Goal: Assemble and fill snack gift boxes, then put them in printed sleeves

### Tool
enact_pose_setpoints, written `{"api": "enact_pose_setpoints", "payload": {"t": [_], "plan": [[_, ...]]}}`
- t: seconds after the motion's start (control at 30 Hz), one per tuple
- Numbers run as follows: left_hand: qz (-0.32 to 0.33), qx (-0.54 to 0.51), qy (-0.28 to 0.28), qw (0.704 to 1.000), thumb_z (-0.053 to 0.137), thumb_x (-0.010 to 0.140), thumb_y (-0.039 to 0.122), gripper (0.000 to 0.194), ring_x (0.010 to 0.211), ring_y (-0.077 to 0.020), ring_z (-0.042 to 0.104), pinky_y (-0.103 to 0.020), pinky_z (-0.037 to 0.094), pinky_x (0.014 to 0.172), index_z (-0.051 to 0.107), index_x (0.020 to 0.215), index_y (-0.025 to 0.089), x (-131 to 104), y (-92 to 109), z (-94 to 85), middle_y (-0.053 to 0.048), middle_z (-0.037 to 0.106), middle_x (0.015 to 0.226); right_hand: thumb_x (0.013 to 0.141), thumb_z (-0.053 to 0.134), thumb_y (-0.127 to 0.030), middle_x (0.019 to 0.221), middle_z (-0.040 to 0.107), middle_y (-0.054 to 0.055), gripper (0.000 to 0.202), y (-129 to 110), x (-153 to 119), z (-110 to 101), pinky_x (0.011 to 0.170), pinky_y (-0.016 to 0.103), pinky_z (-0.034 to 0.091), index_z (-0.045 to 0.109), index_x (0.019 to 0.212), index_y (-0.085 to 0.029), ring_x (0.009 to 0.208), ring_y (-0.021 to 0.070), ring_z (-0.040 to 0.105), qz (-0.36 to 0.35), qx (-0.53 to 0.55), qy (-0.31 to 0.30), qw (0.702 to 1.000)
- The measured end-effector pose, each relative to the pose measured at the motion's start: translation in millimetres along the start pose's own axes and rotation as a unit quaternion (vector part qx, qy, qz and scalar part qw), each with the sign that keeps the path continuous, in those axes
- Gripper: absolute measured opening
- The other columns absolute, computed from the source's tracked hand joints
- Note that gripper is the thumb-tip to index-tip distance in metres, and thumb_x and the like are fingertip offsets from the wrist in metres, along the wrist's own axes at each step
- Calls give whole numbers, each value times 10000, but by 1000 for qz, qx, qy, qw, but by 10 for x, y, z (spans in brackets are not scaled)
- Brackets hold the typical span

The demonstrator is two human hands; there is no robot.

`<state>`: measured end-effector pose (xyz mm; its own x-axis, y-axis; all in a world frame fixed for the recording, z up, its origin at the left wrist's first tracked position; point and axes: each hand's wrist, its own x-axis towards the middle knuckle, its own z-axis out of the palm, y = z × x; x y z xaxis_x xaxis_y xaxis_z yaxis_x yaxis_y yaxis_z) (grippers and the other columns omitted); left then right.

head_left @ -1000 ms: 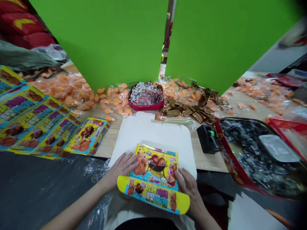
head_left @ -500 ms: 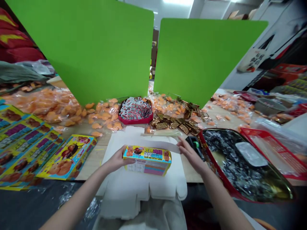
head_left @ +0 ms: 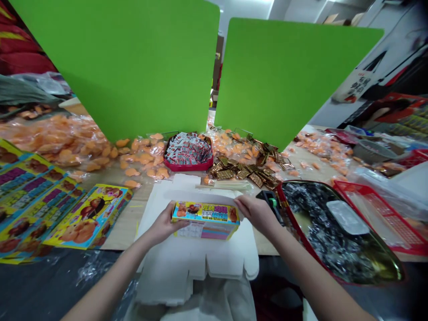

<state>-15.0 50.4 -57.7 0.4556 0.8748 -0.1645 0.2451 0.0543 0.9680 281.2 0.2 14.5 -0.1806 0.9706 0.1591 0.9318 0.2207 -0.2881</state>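
A printed yellow and blue box is held over white flattened cardboard in front of me. My left hand grips the left end of the box, with the thumb along its near side. At the box's upper right corner, my right hand has its fingers pressed together on the white flap, which stands up behind the printed face.
Printed boxes lie at left. A red tray of sachets, gold packets and orange wrapped pieces lie behind. At right are a tape dispenser, a large tray and a red basket. Green panels stand beyond.
My right hand has moved left and closer to the box, along the white flap, and its fingers are closed more tightly. The box and my left hand have barely moved.
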Motion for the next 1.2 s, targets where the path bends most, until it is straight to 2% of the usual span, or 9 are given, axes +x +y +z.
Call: {"api": "enact_pose_setpoints", "payload": {"t": [0.3, 0.5, 0.53, 0.6, 0.7, 0.8, 0.9, 1.03, 1.2], "plan": [[10, -29, 7, 1000, 703, 687, 416, 549, 965, -217, 616, -366, 513, 829, 379, 1086, 223, -48, 17, 124, -22, 613, 1011, 939, 369, -294, 635, 607, 21, 312, 60, 27, 110, 538, 243, 321, 589, 748, -183, 567, 133, 533, -36, -65, 53, 996], [82, -91, 110, 986, 744, 641, 414, 1195, 915, -165, 632, -359, 520, 818, -180, 1393, 329, -9, -117, 193, -55, 473, 1199, 928, 435, -312, 757, 633, 68, 415, -36, -466, 414, 645, 307, 427, 444, 1261, -65, 692, 198, 561, -124, -155, 150, 969], [96, -68, 104, 988, 723, 663, 441, 1158, 945, -167, 620, -348, 523, 809, -172, 1392, 349, -8, -90, 117, -74, 428, 1250, 917, 461, -334, 765, 631, 74, 471, -60, -521, 450, 640, 318, 437, 406, 1291, -54, 695, 207, 561, -117, -163, 156, 967], [137, 40, 78, 987, 632, 748, 480, 798, 1045, -190, 567, -344, 503, 847, 188, 1386, 298, 5, 73, -103, -94, 404, 1276, 911, 474, -341, 764, 629, 76, 473, -101, -575, 498, 616, 320, 451, 402, 1284, -58, 686, 210, 565, -109, -161, 175, 965], [152, 320, 4, 935, 456, 869, 450, 309, 981, -207, 555, -357, 464, 868, 592, 920, 178, 70, 525, -424, -78, 562, 1002, 921, 450, -335, 759, 633, 74, 409, -139, -568, 523, 590, 309, 471, 435, 1238, -76, 668, 202, 580, -102, -129, 201, 966], [72, 464, -71, 880, 378, 903, 370, 311, 691, -164, 588, -290, 481, 685, 624, 887, 179, 147, 920, -507, -15, 599, 710, 919, 450, -356, 776, 639, 74, 395, -156, -539, 530, 586, 301, 490, 460, 1213, -92, 650, 190, 594, -91, -103, 208, 969], [36, 482, -67, 873, 401, 880, 268, 309, 640, -160, 606, -256, 471, 617, 616, 1082, 174, 134, 1022, -376, -15, 642, 715, 914, 463, -359, 808, 646, 79, 391, -167, -537, 549, 595, 300, 505, 465, 1211, -106, 653, 187, 609, -76, -87, 207, 972], [44, 540, 23, 840, 355, 886, 166, 469, 880, -231, 604, -342, 467, 758, 436, 1347, 162, -75, 878, -147, -125, 616, 1018, 910, 476, -323, 854, 658, 93, 373, -157, -581, 598, 601, 305, 517, 443, 1213, -109, 672, 189, 617, -94, -64, 215, 970], [158, 503, 65, 847, 513, 876, 385, 628, 833, -211, 565, -334, 497, 731, 281, 1432, 209, -446, 522, 66, -75, 534, 923, 881, 522, -297, 861, 650, 92, 403, -52, -644, 529, 627, 336, 533, 414, 1230, -128, 716, 206, 615, -97, -38, 189, 976]]}}
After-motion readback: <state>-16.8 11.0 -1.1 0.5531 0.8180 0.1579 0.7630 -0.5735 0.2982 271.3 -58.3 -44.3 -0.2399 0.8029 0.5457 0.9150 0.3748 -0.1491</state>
